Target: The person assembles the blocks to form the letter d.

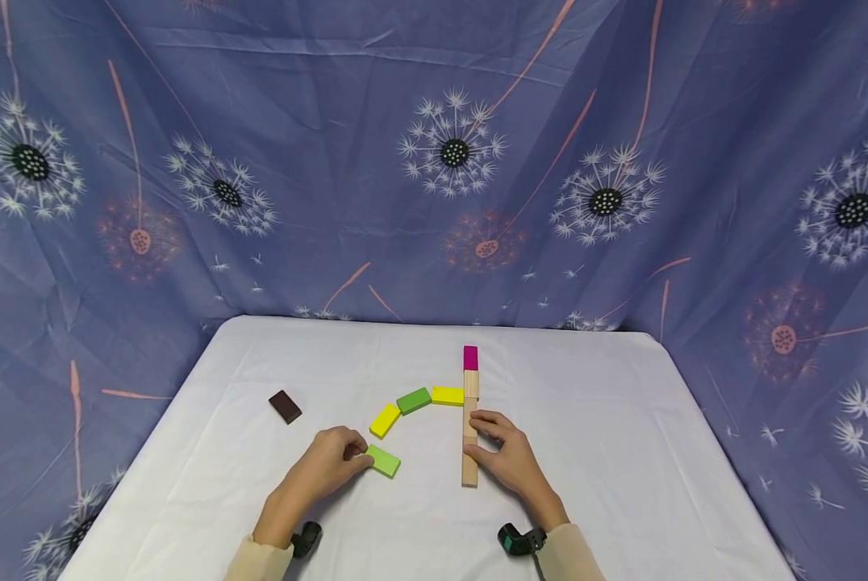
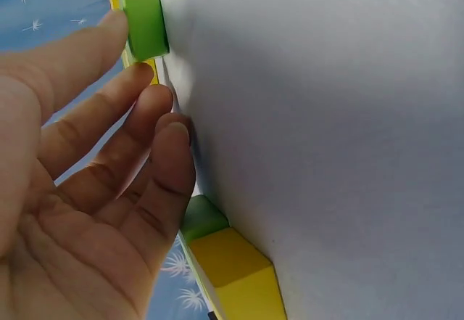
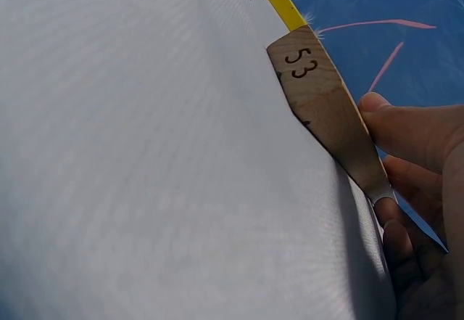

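Note:
My left hand point(image 1: 332, 460) is at the left end of a light green block point(image 1: 384, 461), its thumb touching the block and its index fingertip close to the end. The left wrist view shows those fingers fairly straight. A straight row of plain wooden blocks point(image 1: 470, 466) ends in a magenta block point(image 1: 470, 357) at the far end. Along the row's right side, my right hand point(image 1: 508, 454) touches the wood with thumb and fingertips. The nearest wooden block point(image 3: 315, 95) bears the number 53. Yellow point(image 1: 448, 396), green point(image 1: 414, 401) and yellow point(image 1: 386, 421) blocks curve leftward from the row.
A dark brown block point(image 1: 285, 407) lies apart on the left of the white-covered table point(image 1: 623, 452). Behind the table hangs a blue curtain point(image 1: 332, 161) with dandelion prints. Each wrist wears a black camera point(image 1: 514, 539) on a strap.

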{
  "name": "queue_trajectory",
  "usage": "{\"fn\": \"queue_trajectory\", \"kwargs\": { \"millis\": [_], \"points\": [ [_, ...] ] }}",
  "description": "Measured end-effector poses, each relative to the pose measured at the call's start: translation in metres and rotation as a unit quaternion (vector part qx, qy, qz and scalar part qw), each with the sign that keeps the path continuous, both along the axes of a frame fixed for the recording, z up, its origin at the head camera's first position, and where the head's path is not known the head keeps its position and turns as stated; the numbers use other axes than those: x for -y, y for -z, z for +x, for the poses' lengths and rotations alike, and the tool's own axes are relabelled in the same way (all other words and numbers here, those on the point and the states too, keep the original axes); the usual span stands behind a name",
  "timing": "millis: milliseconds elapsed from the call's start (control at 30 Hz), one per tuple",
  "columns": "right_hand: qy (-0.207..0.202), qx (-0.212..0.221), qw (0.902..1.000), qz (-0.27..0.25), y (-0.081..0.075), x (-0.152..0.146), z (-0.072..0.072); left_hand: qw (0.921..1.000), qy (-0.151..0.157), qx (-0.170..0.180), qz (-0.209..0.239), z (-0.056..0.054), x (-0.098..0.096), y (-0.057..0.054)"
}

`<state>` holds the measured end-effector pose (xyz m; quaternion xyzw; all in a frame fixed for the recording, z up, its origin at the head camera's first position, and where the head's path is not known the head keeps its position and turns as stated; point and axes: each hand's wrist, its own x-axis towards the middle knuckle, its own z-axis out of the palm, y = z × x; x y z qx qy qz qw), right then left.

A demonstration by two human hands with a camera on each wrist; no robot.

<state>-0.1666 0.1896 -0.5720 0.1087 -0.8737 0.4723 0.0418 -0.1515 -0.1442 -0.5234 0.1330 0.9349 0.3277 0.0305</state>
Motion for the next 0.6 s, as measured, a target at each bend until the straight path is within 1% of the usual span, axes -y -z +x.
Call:
{"fn": "queue_trajectory", "kwargs": {
  "millis": [200, 367, 467, 600],
  "points": [
    [0.0, -0.002, 1.0, 0.001, 0.0001, -0.0002, 0.0005, 1.0, 0.007, -0.004, 0.0, -0.0017, 0.0, -0.0003],
    [-0.001, -0.004, 1.0, 0.002, 0.0002, -0.0011, 0.0004, 0.9998, 0.019, -0.005, 0.003, -0.0054, -0.0004, 0.0003],
    [-0.006, -0.004, 1.0, -0.003, 0.0002, -0.0018, -0.0002, 0.9997, 0.022, 0.002, 0.0, -0.0076, -0.0016, -0.0012],
    [-0.012, -0.001, 0.9999, -0.008, 0.0, -0.0023, -0.0009, 0.9996, 0.019, 0.017, -0.011, -0.009, -0.0036, -0.0038]
  ]
}}
